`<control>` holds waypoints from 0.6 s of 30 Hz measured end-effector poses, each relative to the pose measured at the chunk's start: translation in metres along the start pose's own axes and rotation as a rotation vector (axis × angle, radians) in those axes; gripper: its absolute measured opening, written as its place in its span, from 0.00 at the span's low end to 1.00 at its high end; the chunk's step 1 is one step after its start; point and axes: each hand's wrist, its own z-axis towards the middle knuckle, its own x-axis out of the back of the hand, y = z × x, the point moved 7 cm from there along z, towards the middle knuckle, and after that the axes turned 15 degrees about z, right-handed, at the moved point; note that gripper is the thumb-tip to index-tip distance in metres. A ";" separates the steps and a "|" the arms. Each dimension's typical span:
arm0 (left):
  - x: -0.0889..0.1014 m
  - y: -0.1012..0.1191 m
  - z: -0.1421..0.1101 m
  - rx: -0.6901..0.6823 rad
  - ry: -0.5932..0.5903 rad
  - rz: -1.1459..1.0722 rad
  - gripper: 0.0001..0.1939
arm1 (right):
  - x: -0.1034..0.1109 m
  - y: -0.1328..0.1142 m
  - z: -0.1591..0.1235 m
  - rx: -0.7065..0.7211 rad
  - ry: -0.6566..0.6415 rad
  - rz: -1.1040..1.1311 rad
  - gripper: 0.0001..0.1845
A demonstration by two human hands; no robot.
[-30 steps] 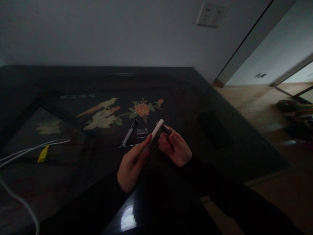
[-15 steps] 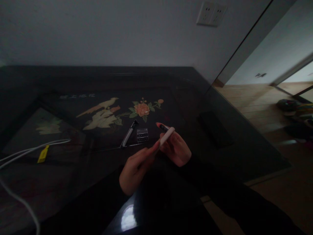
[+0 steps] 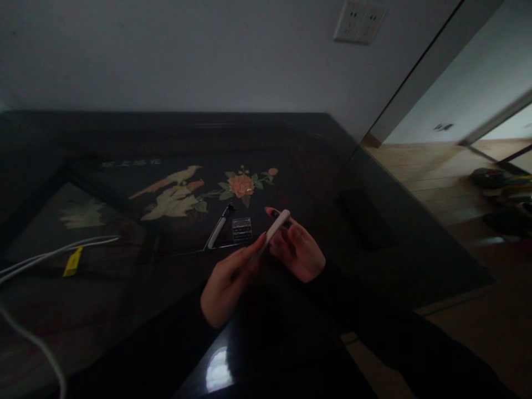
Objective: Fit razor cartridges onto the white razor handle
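My left hand (image 3: 224,285) is closed on a slim white stick-like object (image 3: 275,226) with a rounded end, tilted up to the right. My right hand (image 3: 300,252) is closed, with a small dark piece (image 3: 275,214) between its fingertips. The white object's end passes in front of that piece; whether they touch I cannot tell. Beyond my hands on the dark glossy table (image 3: 316,332) lies a razor (image 3: 218,228) with a white and black handle, its head pointing away. Beside it sits a small clear case (image 3: 241,228) with dark rows inside, perhaps razor cartridges.
White cables (image 3: 54,254) with a yellow tag (image 3: 73,262) run along the table's left side. A flat black object (image 3: 366,219) rests to the right. Behind the table stands a wall with a socket plate (image 3: 359,22). Wooden floor (image 3: 432,183) shows past the right edge.
My left hand has moved slightly left, drawing the white object's end a little to the left and up across the dark piece. The right hand stays nearly still.
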 end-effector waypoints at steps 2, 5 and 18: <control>0.000 -0.002 0.000 0.016 0.007 -0.003 0.23 | -0.001 -0.001 0.000 0.002 -0.003 0.017 0.29; 0.004 -0.004 0.001 0.062 0.036 0.007 0.24 | -0.001 0.000 0.000 -0.005 -0.007 0.033 0.27; 0.010 0.005 0.000 -0.128 0.132 0.223 0.22 | -0.001 0.001 0.000 0.005 -0.036 0.021 0.28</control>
